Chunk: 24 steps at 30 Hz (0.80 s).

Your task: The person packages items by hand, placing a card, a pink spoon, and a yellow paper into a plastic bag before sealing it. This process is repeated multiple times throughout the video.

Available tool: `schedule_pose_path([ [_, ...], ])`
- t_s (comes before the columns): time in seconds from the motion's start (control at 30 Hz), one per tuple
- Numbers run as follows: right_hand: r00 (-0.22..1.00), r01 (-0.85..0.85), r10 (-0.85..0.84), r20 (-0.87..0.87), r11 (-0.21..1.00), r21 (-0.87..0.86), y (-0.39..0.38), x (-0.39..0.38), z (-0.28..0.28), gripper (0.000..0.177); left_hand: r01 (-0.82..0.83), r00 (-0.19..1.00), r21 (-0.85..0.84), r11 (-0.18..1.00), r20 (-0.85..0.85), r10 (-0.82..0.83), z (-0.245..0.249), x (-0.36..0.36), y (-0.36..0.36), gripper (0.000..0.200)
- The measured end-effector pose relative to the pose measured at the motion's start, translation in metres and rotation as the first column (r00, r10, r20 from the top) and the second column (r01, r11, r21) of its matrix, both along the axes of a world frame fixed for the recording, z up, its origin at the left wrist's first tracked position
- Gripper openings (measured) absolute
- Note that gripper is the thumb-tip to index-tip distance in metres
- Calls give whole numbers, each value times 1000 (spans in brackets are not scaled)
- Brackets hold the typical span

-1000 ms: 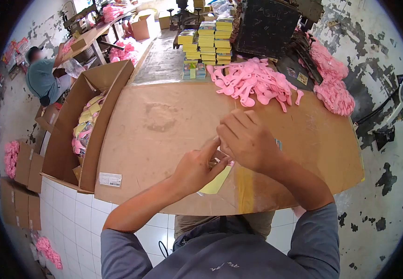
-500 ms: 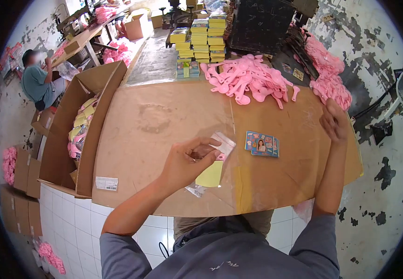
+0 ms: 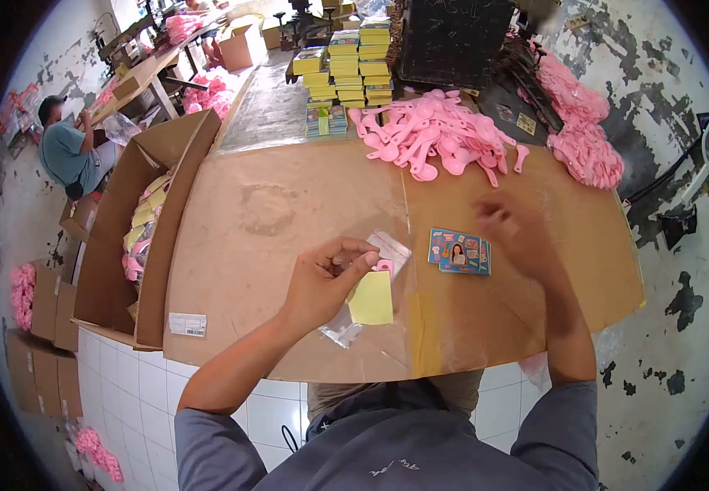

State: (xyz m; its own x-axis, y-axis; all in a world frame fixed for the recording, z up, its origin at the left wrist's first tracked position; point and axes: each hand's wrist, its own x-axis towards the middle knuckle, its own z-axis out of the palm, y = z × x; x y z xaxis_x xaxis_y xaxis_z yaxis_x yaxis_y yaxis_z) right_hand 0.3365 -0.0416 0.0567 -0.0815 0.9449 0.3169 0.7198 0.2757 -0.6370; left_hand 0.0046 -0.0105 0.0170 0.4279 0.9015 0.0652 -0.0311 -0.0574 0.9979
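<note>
The left hand is pinching a clear bag with a yellow card inside, over the brown cardboard top. The right hand is looking blurry, hanging just right of some picture cards. Pink plastic pieces are lying far back.

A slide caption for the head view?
Left hand pinches a clear packet over the cardboard; right hand hovers by picture cards.

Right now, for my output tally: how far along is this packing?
Done: filled yellow-and-pink packets lie in the open brown cardboard box. In hand: the left hand pinches a clear plastic bag with a yellow card inside; the blurred right hand is over the stack of picture cards. Left: a heap of pink plastic pieces.
</note>
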Motion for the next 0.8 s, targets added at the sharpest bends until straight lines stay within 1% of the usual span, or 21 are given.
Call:
schedule_pose_path([
  [0.03,992,-113,104,-78,986,-125,-2,-22,-2,38,1,1000,4,1000,11,-1,-6,1,1,17],
  [0.1,931,-328,300,-209,938,-115,-6,-67,0,39,25,998,-4,1000,51,-25,-8,3,1,17],
  [0.17,881,-385,312,-356,910,-153,-3,-91,-9,36,67,992,-26,997,108,-64,-6,3,0,18],
  [0.2,848,-415,313,-427,894,-169,0,-96,-14,35,74,992,-25,997,108,-71,-6,1,1,19],
  [0.3,722,-499,237,-650,830,-251,8,-98,-25,31,89,987,-19,996,139,-85,-6,-1,3,20],
  [0.37,736,-470,206,-645,841,-267,10,-94,-24,27,92,977,-3,996,192,-90,-2,0,3,21],
  [0.47,767,-420,186,-614,869,-263,13,-87,-27,22,117,992,92,989,-66,-111,-3,-9,6,21],
  [0.6,812,-348,124,-571,888,-301,15,-83,-33,16,68,996,62,996,-65,-64,-9,-7,7,18],
  [0.7,746,-375,144,-651,898,-231,12,-85,-31,14,48,999,59,997,-17,-47,-11,-6,9,17],
  [0.77,740,-375,140,-658,898,-231,12,-85,-29,14,34,999,48,998,37,-36,-13,-5,10,17],
  [0.8,737,-375,138,-661,898,-231,11,-84,-29,14,36,999,39,999,33,-38,-14,-5,10,17],
])
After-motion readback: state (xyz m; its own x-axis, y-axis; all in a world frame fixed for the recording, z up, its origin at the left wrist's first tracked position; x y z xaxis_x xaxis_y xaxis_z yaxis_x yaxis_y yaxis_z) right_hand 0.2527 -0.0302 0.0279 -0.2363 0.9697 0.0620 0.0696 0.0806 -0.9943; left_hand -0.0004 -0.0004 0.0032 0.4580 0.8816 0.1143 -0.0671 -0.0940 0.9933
